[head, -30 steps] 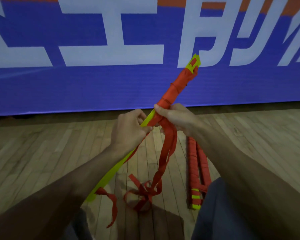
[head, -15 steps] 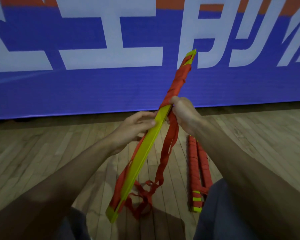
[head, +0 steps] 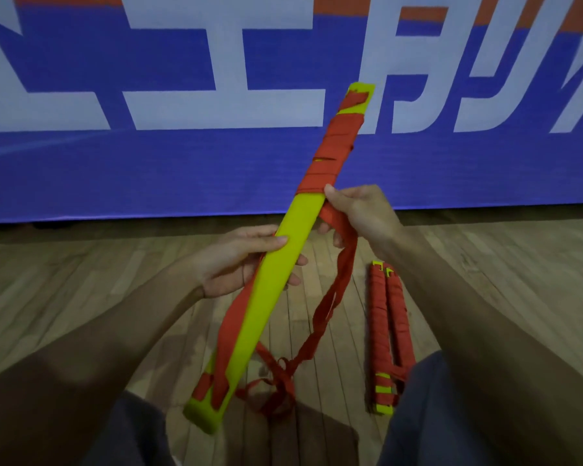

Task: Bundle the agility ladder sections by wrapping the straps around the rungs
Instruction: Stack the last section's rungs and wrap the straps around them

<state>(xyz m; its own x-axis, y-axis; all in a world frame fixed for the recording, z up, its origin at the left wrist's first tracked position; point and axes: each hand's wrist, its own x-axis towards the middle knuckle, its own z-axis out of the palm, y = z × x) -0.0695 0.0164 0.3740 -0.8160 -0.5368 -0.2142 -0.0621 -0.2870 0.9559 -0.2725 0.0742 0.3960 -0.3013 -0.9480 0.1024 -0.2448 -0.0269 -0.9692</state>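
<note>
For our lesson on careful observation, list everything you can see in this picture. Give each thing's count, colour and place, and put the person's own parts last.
rung bundle: 1, yellow, held slanting at centre; upper part wrapped in red
strap: red, loose strands (number unclear), hanging from the right hand to a tangle on the floor
wrapped bundles: 2, red with yellow ends, lying side by side on the floor at right
floor: 1, brown wood, lower half
banner: 1, blue with white characters and an orange top edge, behind
trouser legs: 2, dark, bottom edge
left hand: 1, grips the bundle's bare yellow part
right hand: 1, pinches the strap just below the wrapping
</note>
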